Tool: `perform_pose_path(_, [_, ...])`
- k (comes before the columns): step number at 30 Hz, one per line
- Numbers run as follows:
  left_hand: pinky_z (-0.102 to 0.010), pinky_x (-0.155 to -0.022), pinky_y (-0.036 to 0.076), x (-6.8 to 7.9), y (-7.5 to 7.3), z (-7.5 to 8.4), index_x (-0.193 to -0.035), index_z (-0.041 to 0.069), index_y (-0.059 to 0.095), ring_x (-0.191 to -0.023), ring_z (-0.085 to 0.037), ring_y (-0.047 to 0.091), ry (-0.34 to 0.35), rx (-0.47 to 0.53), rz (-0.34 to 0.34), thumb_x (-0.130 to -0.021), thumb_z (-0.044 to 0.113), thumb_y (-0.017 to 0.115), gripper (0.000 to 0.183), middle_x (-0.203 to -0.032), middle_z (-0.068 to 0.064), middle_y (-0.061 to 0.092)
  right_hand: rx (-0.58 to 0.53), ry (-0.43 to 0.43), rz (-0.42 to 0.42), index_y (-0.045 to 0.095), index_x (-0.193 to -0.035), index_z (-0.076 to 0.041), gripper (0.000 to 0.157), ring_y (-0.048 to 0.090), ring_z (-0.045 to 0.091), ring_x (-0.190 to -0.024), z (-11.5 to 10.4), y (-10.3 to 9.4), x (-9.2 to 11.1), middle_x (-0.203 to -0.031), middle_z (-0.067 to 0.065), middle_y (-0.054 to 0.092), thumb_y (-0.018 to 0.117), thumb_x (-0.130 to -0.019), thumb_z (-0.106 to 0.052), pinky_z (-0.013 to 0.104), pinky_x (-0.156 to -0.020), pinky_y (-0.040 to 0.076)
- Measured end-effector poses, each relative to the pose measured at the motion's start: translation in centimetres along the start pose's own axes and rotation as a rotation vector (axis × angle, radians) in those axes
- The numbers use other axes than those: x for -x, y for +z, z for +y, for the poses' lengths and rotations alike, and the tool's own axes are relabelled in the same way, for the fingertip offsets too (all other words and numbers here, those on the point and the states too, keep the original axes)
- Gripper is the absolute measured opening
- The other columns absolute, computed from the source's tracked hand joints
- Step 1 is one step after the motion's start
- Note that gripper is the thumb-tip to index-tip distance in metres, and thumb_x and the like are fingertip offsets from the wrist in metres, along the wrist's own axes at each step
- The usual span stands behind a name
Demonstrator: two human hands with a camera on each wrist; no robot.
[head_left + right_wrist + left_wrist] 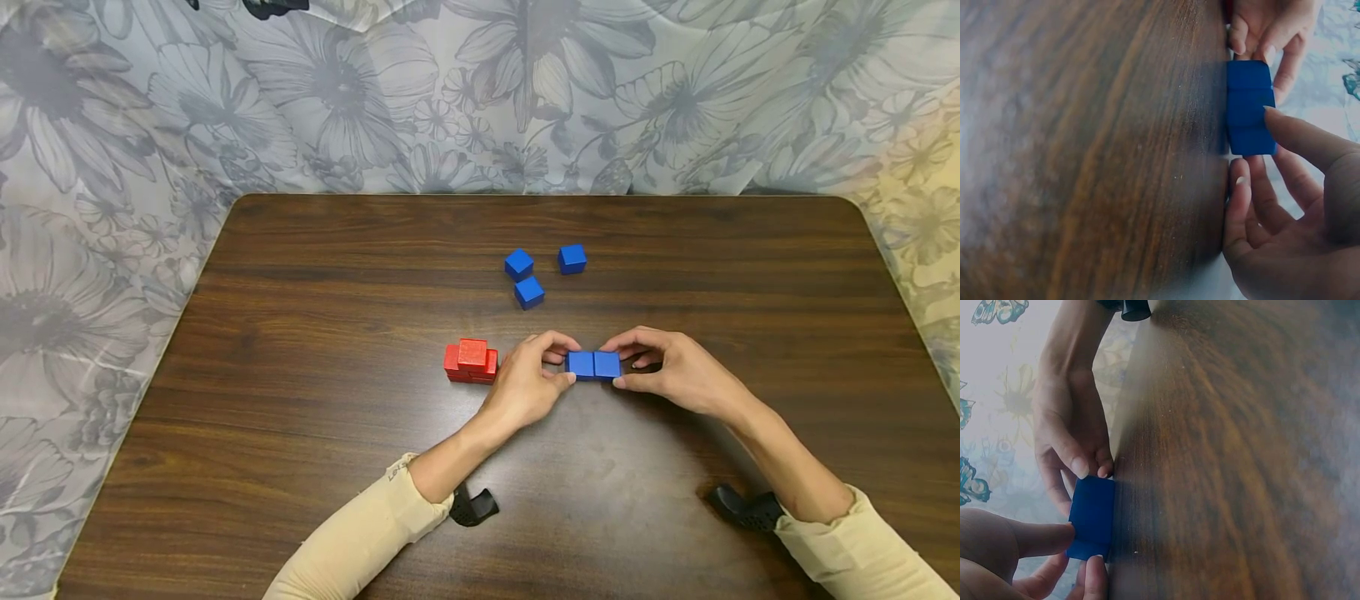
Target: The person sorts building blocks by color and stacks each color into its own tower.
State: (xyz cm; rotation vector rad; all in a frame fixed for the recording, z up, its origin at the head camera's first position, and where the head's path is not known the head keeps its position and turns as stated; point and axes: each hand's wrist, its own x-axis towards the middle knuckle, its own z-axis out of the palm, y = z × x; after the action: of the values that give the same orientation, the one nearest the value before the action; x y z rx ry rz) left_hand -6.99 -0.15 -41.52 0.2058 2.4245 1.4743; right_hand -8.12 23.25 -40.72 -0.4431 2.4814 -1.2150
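Note:
Two blue blocks stand side by side, touching, in the middle of the table. My left hand (pixel 527 379) pinches the left blue block (pixel 580 365) between thumb and fingers. From the other side, my right hand (pixel 678 371) pinches the right blue block (pixel 607 365). In the right wrist view, the right thumb (pixel 1300 137) lies against the blue pair (pixel 1250 109). The left wrist view shows the left thumb (pixel 1044 539) on the near end of the pair. Just left of my left hand sits a small stack of red blocks (pixel 472 357), partly hidden by that hand.
Farther back on the brown wooden table (pixel 337 283) lie three loose blue blocks: one at the left (pixel 519 264), one in front of it (pixel 529 292), one at the right (pixel 572 259). A flower-patterned cloth (pixel 337 92) hangs behind the table's far edge.

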Motion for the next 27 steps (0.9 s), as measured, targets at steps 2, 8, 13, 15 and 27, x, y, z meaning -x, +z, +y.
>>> perform_pose_path(2, [-0.021, -0.074, 0.051, 0.01, 0.01, 0.0, -0.112, 0.022, 0.07, -0.082, -0.006, 0.064, 0.0, -0.001, 0.0, -0.085, 0.006, 0.078, 0.032, -0.107, 0.0, 0.065, 0.001, -0.003, 0.0, 0.069, -0.117, -0.013, 0.033, 0.062, 0.02, -0.096, 0.05, 0.0, -0.01, -0.111, 0.004, 0.067, 0.08, -0.085, -0.014, 0.024, -0.081, 0.052])
perform_pose_path(8, [-0.021, -0.074, 0.051, 0.06, -0.01, 0.07, -0.112, 0.022, 0.07, -0.081, -0.006, 0.063, -0.009, 0.001, 0.0, -0.085, 0.006, 0.078, 0.032, -0.107, 0.0, 0.065, -0.007, 0.001, -0.004, 0.069, -0.117, -0.014, 0.034, 0.061, 0.019, -0.096, 0.19, -0.02, 0.01, -0.113, 0.003, 0.066, 0.08, -0.086, -0.016, 0.024, -0.081, 0.051])
perform_pose_path(13, [-0.021, -0.075, 0.051, 0.07, -0.01, 0.07, -0.112, 0.022, 0.07, -0.081, -0.006, 0.063, -0.012, 0.005, -0.002, -0.085, 0.006, 0.078, 0.032, -0.106, 0.0, 0.065, -0.004, 0.005, -0.005, 0.069, -0.118, -0.015, 0.034, 0.061, 0.019, -0.096, 0.22, -0.02, 0.02, -0.113, 0.003, 0.066, 0.08, -0.086, -0.017, 0.024, -0.081, 0.051])
perform_pose_path(15, [-0.021, -0.075, 0.051, 0.06, -0.01, 0.07, -0.112, 0.022, 0.07, -0.081, -0.006, 0.063, -0.009, 0.004, -0.002, -0.085, 0.006, 0.078, 0.032, -0.106, 0.0, 0.065, -0.002, 0.006, -0.004, 0.069, -0.118, -0.015, 0.034, 0.061, 0.019, -0.096, 0.23, -0.04, 0.04, -0.114, 0.003, 0.066, 0.08, -0.086, -0.017, 0.024, -0.081, 0.051])
perform_pose_path(27, [-0.02, -0.075, 0.051, -0.01, 0.0, -0.02, -0.112, 0.021, 0.07, -0.083, -0.006, 0.063, 0.008, 0.006, 0.0, -0.085, 0.005, 0.078, 0.032, -0.105, 0.001, 0.065, -0.04, 0.017, -0.006, 0.066, -0.123, -0.014, 0.04, 0.063, 0.021, -0.097, 0.1, -0.09, 0.1, -0.113, 0.005, 0.067, 0.08, -0.086, -0.019, 0.024, -0.08, 0.051])
